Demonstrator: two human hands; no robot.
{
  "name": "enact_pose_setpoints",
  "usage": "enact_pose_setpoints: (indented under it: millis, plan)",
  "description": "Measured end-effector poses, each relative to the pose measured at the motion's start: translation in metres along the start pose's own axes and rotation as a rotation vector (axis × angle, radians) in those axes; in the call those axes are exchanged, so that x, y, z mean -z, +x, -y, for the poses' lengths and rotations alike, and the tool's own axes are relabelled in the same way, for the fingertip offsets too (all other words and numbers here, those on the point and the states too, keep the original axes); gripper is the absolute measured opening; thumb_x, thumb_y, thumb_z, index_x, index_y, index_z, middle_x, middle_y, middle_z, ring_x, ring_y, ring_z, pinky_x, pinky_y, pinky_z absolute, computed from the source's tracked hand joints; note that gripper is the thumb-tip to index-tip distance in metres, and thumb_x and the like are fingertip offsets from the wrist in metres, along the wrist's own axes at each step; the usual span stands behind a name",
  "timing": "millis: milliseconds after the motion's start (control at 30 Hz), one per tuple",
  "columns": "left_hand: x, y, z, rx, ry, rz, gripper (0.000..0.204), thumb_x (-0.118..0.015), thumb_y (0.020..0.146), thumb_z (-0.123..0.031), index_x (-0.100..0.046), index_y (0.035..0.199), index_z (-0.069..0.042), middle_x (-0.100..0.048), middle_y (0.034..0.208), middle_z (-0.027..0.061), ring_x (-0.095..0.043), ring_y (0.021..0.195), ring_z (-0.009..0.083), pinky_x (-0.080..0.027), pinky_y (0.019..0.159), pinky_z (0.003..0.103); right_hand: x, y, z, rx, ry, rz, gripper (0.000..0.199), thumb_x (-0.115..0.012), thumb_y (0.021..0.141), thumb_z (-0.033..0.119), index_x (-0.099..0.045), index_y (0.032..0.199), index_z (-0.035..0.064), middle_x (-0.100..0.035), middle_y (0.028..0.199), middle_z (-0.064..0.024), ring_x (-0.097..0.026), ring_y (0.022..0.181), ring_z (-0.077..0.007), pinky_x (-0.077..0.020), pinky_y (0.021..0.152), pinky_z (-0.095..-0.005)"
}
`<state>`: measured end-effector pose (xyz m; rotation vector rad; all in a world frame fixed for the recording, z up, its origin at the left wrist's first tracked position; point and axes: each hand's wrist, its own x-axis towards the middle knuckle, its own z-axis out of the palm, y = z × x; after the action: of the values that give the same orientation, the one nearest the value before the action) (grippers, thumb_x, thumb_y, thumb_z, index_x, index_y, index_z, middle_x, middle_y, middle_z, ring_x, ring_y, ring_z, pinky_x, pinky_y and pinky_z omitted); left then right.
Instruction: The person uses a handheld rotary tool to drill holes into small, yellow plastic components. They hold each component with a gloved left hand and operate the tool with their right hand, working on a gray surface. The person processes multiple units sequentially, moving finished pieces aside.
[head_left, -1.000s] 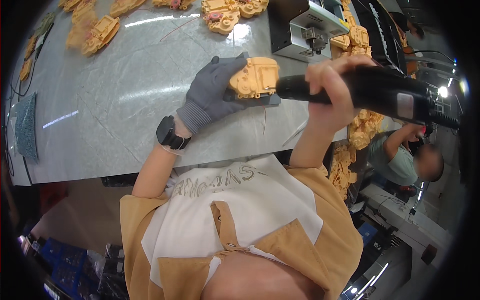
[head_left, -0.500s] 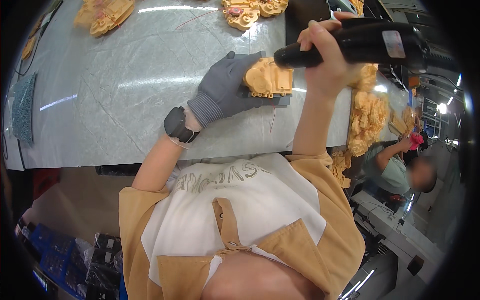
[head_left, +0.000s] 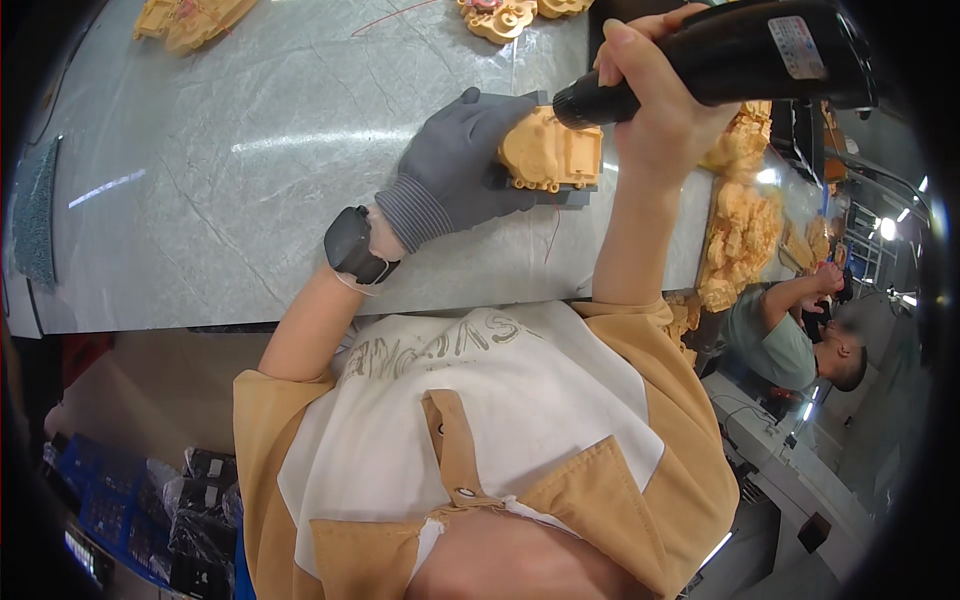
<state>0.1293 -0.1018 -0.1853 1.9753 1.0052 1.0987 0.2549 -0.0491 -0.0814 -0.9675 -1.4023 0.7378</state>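
My left hand [head_left: 452,160], in a grey knit glove, is wrapped round the left side of a yellow-orange plastic housing [head_left: 560,155]. This housing sits on a dark grey block [head_left: 572,198] on the table, its lower edge lined with small lugs. My bare right hand [head_left: 668,115] grips a thick black electric screwdriver [head_left: 735,55] that lies slanted over the housing. Its nose reaches the top edge of the housing; a short tip shows there, but whether it touches a screw I cannot tell. A thin red wire [head_left: 552,235] hangs below the block.
Other yellow housings [head_left: 495,20] lie along the table's far side. A heap of yellow parts [head_left: 740,240] stands at the right. At the left edge is a blue-grey textured pad [head_left: 38,215]. Another person [head_left: 790,335] works at far right. Blue crates [head_left: 105,500] stand at lower left.
The screwdriver's rear end has tipped up a little, and its nose now sits further left over the housing. The view has shifted slightly. My left hand keeps its hold.
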Motion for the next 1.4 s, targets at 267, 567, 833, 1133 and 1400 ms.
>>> enact_pose_setpoints:
  millis: [267, 567, 833, 1133, 1400]
  plan:
    - [-0.002, 0.003, -0.008, 0.032, 0.021, -0.041, 0.074, -0.076, 0.066, -0.035, -0.042, 0.124, -0.005, -0.058, 0.109, 0.0159, -0.057, 0.100, 0.0322, -0.038, 0.097, 0.043, 0.015, -0.005, 0.008, -0.004, 0.219, -0.071, 0.031, -0.061, 0.069, -0.010, -0.047, 0.093, 0.0013, -0.055, 0.064, -0.0054, -0.051, 0.050, -0.0117, -0.0444, 0.051, -0.0264]
    - [-0.001, 0.035, -0.007, 0.525, -0.640, -0.001, 0.061, -0.068, 0.076, -0.023, -0.043, 0.125, 0.002, -0.059, 0.106, 0.0126, -0.060, 0.091, 0.0189, -0.049, 0.079, 0.028, 0.024, -0.048, 0.157, 0.551, 1.118, 0.399, 0.021, -0.064, 0.062, -0.014, -0.056, 0.073, 0.0016, -0.060, 0.070, -0.0083, -0.055, 0.040, -0.0203, -0.0494, 0.041, -0.0303]
    - [0.148, -0.226, -0.074, 0.354, -0.785, -1.219, 0.052, -0.051, 0.088, -0.028, -0.037, 0.126, 0.005, -0.058, 0.104, 0.0161, -0.061, 0.081, 0.0207, -0.051, 0.068, 0.030, 0.038, -0.026, 0.162, 0.419, 1.218, 0.607, 0.016, -0.062, 0.059, -0.015, -0.056, 0.061, -0.0007, -0.058, 0.065, -0.0097, -0.054, 0.040, -0.0219, -0.0475, 0.038, -0.0311]
    - [0.139, -0.310, 0.036, 0.419, 1.551, -0.974, 0.019, -0.050, 0.086, -0.016, -0.059, 0.098, -0.004, -0.060, 0.092, 0.0112, -0.058, 0.078, 0.0229, -0.048, 0.069, 0.031, 0.037, -0.016, 0.149, 0.388, 1.263, 0.657, 0.015, -0.060, 0.059, -0.016, -0.057, 0.062, -0.0020, -0.057, 0.061, -0.0095, -0.054, 0.040, -0.0218, -0.0460, 0.036, -0.0309]
    - [0.112, 0.086, -0.032, -0.135, 0.578, 0.072, 0.085, -0.070, 0.066, -0.038, -0.031, 0.138, -0.017, -0.036, 0.136, 0.0204, -0.035, 0.123, 0.0377, -0.028, 0.102, 0.049, 0.046, -0.026, 0.156, 0.417, 1.277, 0.693, 0.014, -0.058, 0.059, -0.017, -0.057, 0.062, -0.0031, -0.055, 0.058, -0.0093, -0.053, 0.040, -0.0217, -0.0447, 0.035, -0.0307]
